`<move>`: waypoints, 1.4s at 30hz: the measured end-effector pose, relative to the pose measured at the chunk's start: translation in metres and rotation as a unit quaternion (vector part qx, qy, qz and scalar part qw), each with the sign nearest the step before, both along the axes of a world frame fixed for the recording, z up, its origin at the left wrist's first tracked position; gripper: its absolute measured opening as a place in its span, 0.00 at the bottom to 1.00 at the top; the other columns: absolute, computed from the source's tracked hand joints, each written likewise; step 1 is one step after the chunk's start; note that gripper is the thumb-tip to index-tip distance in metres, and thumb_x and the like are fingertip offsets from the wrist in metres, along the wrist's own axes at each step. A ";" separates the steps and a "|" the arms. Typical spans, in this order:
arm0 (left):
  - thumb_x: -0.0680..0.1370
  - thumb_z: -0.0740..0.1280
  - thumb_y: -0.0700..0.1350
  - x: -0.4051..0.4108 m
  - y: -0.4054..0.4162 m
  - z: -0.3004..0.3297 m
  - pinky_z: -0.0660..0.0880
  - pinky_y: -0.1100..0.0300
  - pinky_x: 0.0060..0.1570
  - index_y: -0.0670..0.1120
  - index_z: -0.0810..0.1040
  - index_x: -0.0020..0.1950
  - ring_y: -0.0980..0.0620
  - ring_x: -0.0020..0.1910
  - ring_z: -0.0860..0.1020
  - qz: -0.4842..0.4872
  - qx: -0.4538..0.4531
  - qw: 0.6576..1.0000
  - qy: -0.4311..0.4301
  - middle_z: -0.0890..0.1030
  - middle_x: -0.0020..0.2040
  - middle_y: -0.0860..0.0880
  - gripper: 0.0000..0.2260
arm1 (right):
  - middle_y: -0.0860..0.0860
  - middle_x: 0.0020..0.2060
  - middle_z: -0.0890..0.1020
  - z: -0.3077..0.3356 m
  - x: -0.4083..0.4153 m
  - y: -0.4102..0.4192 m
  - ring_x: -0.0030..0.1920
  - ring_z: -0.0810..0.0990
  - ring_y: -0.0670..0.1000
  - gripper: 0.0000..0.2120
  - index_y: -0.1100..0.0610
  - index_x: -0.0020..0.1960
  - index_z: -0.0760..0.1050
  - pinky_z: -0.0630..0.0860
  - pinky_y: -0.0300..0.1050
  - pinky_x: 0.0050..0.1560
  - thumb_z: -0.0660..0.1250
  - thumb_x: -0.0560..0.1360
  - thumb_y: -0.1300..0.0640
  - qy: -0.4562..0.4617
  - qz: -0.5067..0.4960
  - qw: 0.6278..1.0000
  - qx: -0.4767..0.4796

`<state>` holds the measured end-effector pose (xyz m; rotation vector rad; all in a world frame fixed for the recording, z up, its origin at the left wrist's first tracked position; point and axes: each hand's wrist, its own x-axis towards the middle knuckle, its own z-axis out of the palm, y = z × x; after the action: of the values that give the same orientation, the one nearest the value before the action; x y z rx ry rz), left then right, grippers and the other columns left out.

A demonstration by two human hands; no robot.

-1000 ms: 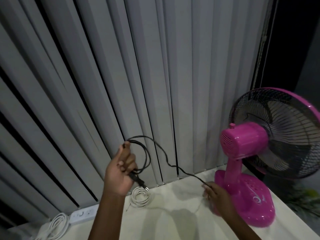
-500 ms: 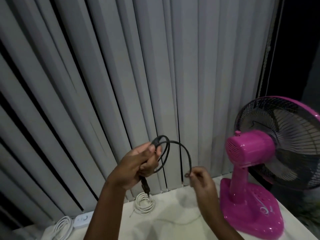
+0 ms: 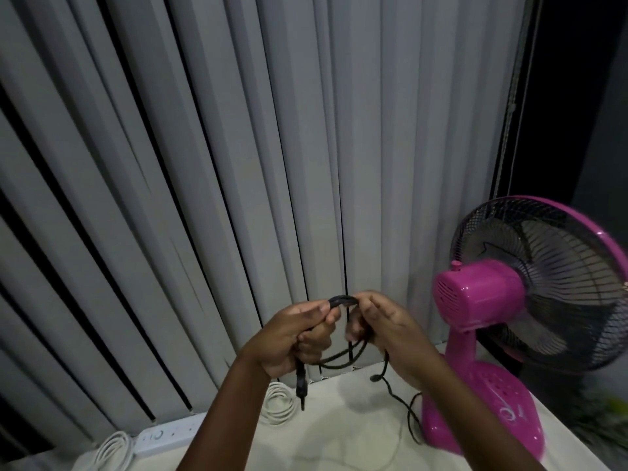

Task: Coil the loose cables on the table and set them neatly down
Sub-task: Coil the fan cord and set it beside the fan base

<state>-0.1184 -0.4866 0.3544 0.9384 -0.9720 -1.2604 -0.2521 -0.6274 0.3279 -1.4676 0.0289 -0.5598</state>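
Both hands were raised above the back edge of the table (image 3: pixel 339 433), close together: the left hand (image 3: pixel 292 338) gripped the gathered loops of the black cable (image 3: pixel 343 360), its plug hanging below the fist, and the right hand (image 3: pixel 390 329) had its fingers curled round the newest loop at the top. The cable's loose tail trailed down to the table beside the pink fan (image 3: pixel 489 334) base. That tail could snag on the base, or the loops could spring apart if the left grip slackened while the right hand let go. Half a second earlier the hands had been well apart, the right pinching the cable out at arm's reach; now it had brought that length in to the left.
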 end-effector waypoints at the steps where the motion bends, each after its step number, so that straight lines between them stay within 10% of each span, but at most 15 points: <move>1: 0.81 0.61 0.50 0.001 -0.003 -0.004 0.58 0.69 0.21 0.45 0.74 0.45 0.60 0.23 0.59 0.046 0.008 0.999 -0.026 0.64 0.26 0.55 0.10 | 0.48 0.29 0.74 -0.002 0.000 0.000 0.30 0.75 0.48 0.14 0.56 0.51 0.77 0.75 0.39 0.36 0.62 0.77 0.46 -0.012 0.014 0.999 0.044; 4: 0.82 0.58 0.51 0.001 -0.013 -0.019 0.66 0.67 0.28 0.45 0.71 0.48 0.57 0.28 0.63 0.180 0.053 0.960 -0.207 0.66 0.31 0.53 0.11 | 0.46 0.26 0.64 -0.015 0.002 -0.001 0.24 0.60 0.44 0.12 0.60 0.48 0.75 0.62 0.37 0.25 0.59 0.80 0.52 0.006 -0.024 0.991 0.129; 8: 0.83 0.56 0.49 -0.008 -0.024 -0.051 0.72 0.59 0.41 0.48 0.71 0.48 0.54 0.37 0.73 0.246 0.098 0.814 -0.517 0.75 0.39 0.51 0.08 | 0.48 0.26 0.62 -0.027 0.001 -0.006 0.24 0.58 0.45 0.11 0.59 0.44 0.74 0.56 0.40 0.25 0.56 0.81 0.57 0.039 -0.103 0.985 0.136; 11: 0.83 0.54 0.46 -0.015 -0.030 -0.072 0.75 0.50 0.46 0.45 0.72 0.47 0.50 0.40 0.75 0.304 0.112 0.747 -0.581 0.77 0.43 0.47 0.10 | 0.47 0.27 0.65 -0.033 -0.002 -0.004 0.26 0.63 0.45 0.11 0.56 0.44 0.74 0.61 0.41 0.29 0.56 0.80 0.56 0.048 -0.098 0.989 0.099; 16: 0.83 0.54 0.52 -0.016 -0.034 -0.076 0.81 0.49 0.44 0.43 0.73 0.48 0.46 0.40 0.82 0.325 0.147 0.815 -0.456 0.82 0.43 0.42 0.15 | 0.53 0.38 0.80 -0.037 -0.009 -0.003 0.40 0.80 0.53 0.11 0.56 0.50 0.76 0.78 0.46 0.45 0.58 0.79 0.51 0.030 -0.004 0.994 0.105; 21: 0.84 0.54 0.50 -0.031 -0.042 -0.077 0.77 0.53 0.44 0.41 0.74 0.52 0.49 0.41 0.78 0.242 0.156 0.848 -0.446 0.81 0.45 0.42 0.16 | 0.47 0.54 0.72 -0.031 -0.018 -0.025 0.52 0.75 0.47 0.24 0.41 0.60 0.72 0.77 0.44 0.50 0.63 0.76 0.68 0.082 -0.089 0.961 -0.247; 27: 0.84 0.52 0.49 -0.046 -0.056 -0.076 0.76 0.65 0.35 0.37 0.72 0.65 0.60 0.39 0.78 0.119 0.218 0.929 -0.274 0.80 0.48 0.40 0.19 | 0.48 0.42 0.74 -0.029 -0.018 -0.047 0.43 0.77 0.46 0.02 0.58 0.41 0.79 0.74 0.38 0.45 0.73 0.71 0.61 0.059 -0.068 0.897 -0.432; 30: 0.83 0.57 0.47 -0.045 -0.064 -0.080 0.77 0.49 0.46 0.43 0.76 0.54 0.50 0.37 0.79 0.093 0.207 0.926 -0.303 0.79 0.42 0.43 0.11 | 0.47 0.35 0.73 -0.031 -0.017 -0.057 0.36 0.74 0.45 0.12 0.60 0.35 0.75 0.71 0.41 0.40 0.68 0.76 0.56 0.083 -0.111 0.851 -0.507; 36: 0.81 0.59 0.41 -0.048 -0.073 -0.092 0.75 0.62 0.37 0.48 0.77 0.54 0.54 0.39 0.80 0.170 0.189 0.954 -0.159 0.81 0.45 0.48 0.07 | 0.53 0.39 0.81 -0.026 -0.019 -0.068 0.40 0.77 0.51 0.05 0.58 0.41 0.79 0.72 0.45 0.41 0.66 0.75 0.60 0.220 -0.097 0.765 -0.598; 42: 0.80 0.60 0.43 -0.047 -0.055 -0.126 0.74 0.57 0.50 0.45 0.76 0.59 0.51 0.52 0.81 0.115 0.197 0.963 -0.139 0.84 0.53 0.49 0.10 | 0.54 0.41 0.83 -0.008 -0.024 -0.083 0.42 0.80 0.54 0.06 0.56 0.48 0.77 0.67 0.42 0.37 0.61 0.77 0.58 0.268 -0.154 0.688 -0.657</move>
<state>-0.1650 -0.5418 0.2286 1.5293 -0.8067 -1.1616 -0.2760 -0.7106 0.3197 -3.0724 0.4192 -0.3547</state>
